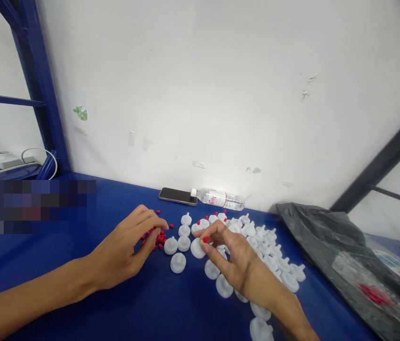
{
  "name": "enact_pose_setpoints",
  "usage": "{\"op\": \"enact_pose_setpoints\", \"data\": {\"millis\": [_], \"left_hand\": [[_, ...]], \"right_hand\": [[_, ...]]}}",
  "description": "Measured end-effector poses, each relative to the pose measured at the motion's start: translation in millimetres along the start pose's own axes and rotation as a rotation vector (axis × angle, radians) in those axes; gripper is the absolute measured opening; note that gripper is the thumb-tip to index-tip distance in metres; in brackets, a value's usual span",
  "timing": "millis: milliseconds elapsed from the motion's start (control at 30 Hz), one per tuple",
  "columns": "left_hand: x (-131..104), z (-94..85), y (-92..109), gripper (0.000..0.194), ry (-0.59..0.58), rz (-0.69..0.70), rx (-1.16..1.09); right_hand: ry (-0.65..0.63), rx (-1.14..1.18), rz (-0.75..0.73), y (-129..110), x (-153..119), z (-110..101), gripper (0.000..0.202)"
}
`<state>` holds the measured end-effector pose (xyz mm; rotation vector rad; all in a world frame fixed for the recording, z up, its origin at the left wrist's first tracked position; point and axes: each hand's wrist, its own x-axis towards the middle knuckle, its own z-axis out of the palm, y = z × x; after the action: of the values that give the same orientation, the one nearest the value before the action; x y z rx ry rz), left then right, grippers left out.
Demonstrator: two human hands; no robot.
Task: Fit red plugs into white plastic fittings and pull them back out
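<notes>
My right hand [240, 258] pinches a small red cap [206, 239] between thumb and index finger. Right beside those fingertips is a white round plastic piece [197, 249], partly hidden; I cannot tell whether the cap touches it. My left hand [125, 246] hovers at a pile of small red caps [160, 240], fingers curved, with a gap between thumb and index tip. Between the hands stand several white round pieces with short spouts, one of them nearest me [178, 263]. Many more white pieces [271, 260] spread around and beyond my right hand, some with red caps by their spouts.
A phone [177, 195] and a lying water bottle [221, 199] are at the wall edge of the blue table [143, 312]. On the right lies a black plastic bag [320, 255] with a clear bag of red pieces [375, 293] on it. Blue frame posts [48, 94] stand left.
</notes>
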<state>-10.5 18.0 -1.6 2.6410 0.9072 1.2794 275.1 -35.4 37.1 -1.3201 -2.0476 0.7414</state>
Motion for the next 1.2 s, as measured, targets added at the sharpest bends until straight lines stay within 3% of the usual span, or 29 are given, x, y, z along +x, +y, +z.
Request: {"op": "enact_pose_setpoints", "data": {"millis": [133, 300, 433, 500, 600, 667, 833, 1033, 1200], "left_hand": [[-2.3, 2.4, 6.1, 0.023, -0.038, 0.097, -0.049], [-10.1, 12.8, 8.7, 0.02, -0.114, 0.263, -0.043], [-14.2, 22.4, 12.7, 0.011, -0.134, 0.39, 0.041], [-14.8, 25.0, 14.2, 0.011, -0.133, 0.426, 0.085], [-14.2, 24.1, 15.7, 0.012, -0.158, 0.412, 0.113], [-12.8, 20.7, 17.5, 0.013, -0.167, 0.378, 0.103], [-9.7, 13.7, 28.1, 0.025, -0.165, 0.262, -0.052], [-7.6, 16.8, 38.7, 0.045, -0.117, -0.186, -0.342], [-0.1, 18.0, 39.3, 0.053, -0.266, -0.589, -0.671]], "right_hand": [[-0.013, -0.028, -0.007, -4.4, 1.6, 5.1, 0.021], [-0.101, -0.016, 0.056, -8.3, 0.6, 13.4, 0.063], [-0.149, 0.031, 0.061, -12.5, 2.1, 19.3, 0.076], [-0.154, 0.051, 0.063, -15.3, 2.7, 20.7, 0.076], [-0.11, 0.032, 0.001, -17.7, 1.7, 22.1, 0.051], [-0.085, -0.017, -0.068, -16.2, 0.6, 23.6, 0.038], [0.029, -0.182, -0.277, -3.6, 2.4, 28.7, 0.041], [0.319, -0.487, -0.742, -7.0, 9.7, 29.6, 0.025], [0.437, -0.824, -0.811, -17.2, 11.6, 30.5, 0.019]]}}
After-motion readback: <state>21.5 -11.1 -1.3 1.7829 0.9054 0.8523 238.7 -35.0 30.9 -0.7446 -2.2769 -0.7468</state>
